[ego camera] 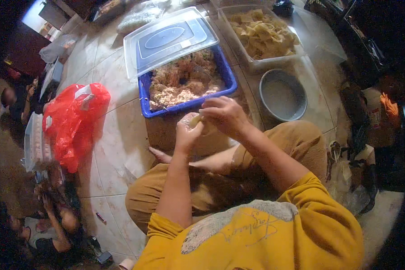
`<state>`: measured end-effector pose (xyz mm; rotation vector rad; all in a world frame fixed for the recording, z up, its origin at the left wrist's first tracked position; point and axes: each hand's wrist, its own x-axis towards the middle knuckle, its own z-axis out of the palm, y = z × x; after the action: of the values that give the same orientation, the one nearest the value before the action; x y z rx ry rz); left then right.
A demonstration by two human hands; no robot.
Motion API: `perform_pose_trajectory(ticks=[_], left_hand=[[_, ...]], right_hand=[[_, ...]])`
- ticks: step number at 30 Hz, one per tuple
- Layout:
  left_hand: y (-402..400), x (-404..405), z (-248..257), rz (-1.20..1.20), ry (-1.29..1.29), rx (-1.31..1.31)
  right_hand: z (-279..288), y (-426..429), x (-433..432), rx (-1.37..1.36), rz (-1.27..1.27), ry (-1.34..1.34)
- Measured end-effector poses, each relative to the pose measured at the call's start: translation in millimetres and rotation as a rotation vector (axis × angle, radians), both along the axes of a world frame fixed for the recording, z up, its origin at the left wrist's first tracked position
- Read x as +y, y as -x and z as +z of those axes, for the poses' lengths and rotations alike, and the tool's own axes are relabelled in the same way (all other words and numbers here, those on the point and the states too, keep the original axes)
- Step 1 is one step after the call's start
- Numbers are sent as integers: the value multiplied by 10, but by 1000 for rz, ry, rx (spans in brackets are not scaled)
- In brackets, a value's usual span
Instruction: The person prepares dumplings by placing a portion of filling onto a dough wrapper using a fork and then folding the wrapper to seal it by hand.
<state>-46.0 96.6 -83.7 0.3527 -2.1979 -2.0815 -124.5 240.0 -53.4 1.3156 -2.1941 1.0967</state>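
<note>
My left hand [189, 131] holds a small pale yellow piece of food [196, 120], pinched between thumb and fingers. Just to its right, my right hand [227, 114] has its fingers bent close over the piece; whether they grip it is hidden. Both hands are at the near edge of a blue plastic tub [189, 107]. A crumbly, pinkish-brown food mixture [185, 81] fills the tub. Across its far part rests a clear plastic lid [170, 37], tilted. Beyond it on the right, a clear plastic box [276, 60] holds many pale yellow, folded food pieces [261, 33].
A grey round basin [283, 94] with cloudy contents stands right of the tub. A red plastic bag [77, 125] lies left, beside a clear container [35, 141]. Two other people [52, 233] are at the left edge. A small pen-like object [101, 218] lies on the tiles.
</note>
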Motion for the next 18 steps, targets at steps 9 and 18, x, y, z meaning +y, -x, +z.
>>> perform_pose_trajectory(ticks=[9,18], left_hand=[[21,132,70,62,108,50],[-3,66,-74,59,253,100]], right_hand=[[-70,-46,6,6,-101,-172],[-141,-82,-51,16,-130,-142]])
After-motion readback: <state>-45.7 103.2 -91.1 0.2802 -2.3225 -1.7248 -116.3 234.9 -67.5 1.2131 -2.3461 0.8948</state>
